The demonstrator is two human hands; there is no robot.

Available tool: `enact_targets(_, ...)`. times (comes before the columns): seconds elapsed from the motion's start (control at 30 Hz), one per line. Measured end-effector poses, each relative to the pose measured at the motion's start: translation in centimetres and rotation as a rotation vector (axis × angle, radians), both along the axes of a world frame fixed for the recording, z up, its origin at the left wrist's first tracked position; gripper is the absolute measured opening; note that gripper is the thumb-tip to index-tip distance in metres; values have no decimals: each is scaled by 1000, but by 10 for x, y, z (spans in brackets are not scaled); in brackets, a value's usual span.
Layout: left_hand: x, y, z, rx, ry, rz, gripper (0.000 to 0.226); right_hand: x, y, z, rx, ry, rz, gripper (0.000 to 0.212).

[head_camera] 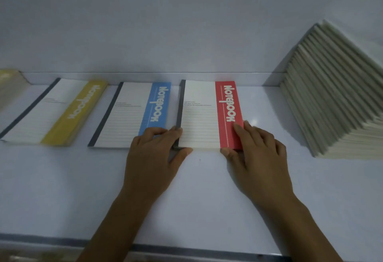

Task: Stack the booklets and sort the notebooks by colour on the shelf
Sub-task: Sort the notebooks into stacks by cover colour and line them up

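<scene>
Three notebook piles lie side by side on the white shelf point(207, 199). The red notebook pile point(207, 114) is in the middle, the blue notebook pile point(132, 114) is left of it, and the yellow notebook pile point(53, 112) is further left. My left hand point(153, 158) grips the red pile's near left corner, thumb under the front edge and fingers along the left side. At the near right corner my right hand point(255, 154) holds the pile, thumb at the front and fingers up its right side. A tall stack of pale booklets point(333, 95) stands at the right.
Another pale stack with a yellow top point(9, 87) sits at the far left edge. The shelf's back wall point(165, 33) rises right behind the notebooks. The shelf's front lip point(165, 249) runs along the bottom, with bare shelf between it and the piles.
</scene>
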State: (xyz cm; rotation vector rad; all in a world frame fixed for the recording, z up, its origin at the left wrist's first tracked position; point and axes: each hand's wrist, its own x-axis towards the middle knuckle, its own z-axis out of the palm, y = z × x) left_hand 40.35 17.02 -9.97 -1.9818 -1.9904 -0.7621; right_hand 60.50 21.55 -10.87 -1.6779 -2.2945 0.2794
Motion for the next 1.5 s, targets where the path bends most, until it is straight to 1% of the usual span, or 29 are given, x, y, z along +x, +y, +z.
enact_targets(0.07,-1,0,-1,-45,-29,-5,46,1,-1,0,2,19,1,67)
enact_targets(0.13,-3,-1,-2,-45,-31,4,46,0,-2,-2,19,31,-1,67)
enact_targets(0.2,-3,0,-3,-46,-39,4,44,0,-1,-3,27,-2,0,69)
enact_targets(0.3,-5,1,-5,-73,-53,7,44,-2,0,-5,27,-44,-1,64)
enact_targets(0.37,-6,1,-4,-88,-83,1,43,-2,-2,-4,22,-50,2,65)
enact_targets(0.43,-6,0,-2,-92,-101,-23,42,-1,-6,4,-3,26,18,65)
enact_targets(0.53,-6,-4,1,-80,-61,-70,45,-4,-29,13,-35,234,-39,67)
enact_targets(0.63,-18,-23,6,-73,-39,-88,54,-21,-76,10,33,375,-145,67)
enact_targets(0.7,-38,-48,9,-52,-35,-99,55,-47,-113,9,117,473,-152,62)
enact_targets(0.77,-65,-83,12,-46,-22,-94,55,-79,-143,14,163,532,-122,55)
enact_targets(0.93,-158,-201,18,17,-22,-52,53,-177,-214,24,170,549,59,42)
enact_targets(1.0,-200,-251,21,-4,1,38,56,-221,-246,24,135,568,134,43)
enact_targets(1.07,-238,-300,25,-22,-18,143,58,-266,-277,25,110,583,219,44)
enact_targets(1.2,-298,-383,29,-15,-49,340,56,-346,-335,27,58,551,410,46)
enact_targets(1.33,-336,-429,25,26,-78,468,55,-399,-365,28,70,536,527,43)
enact_targets(1.5,-372,-427,15,53,-116,462,56,-440,-358,25,64,527,554,45)
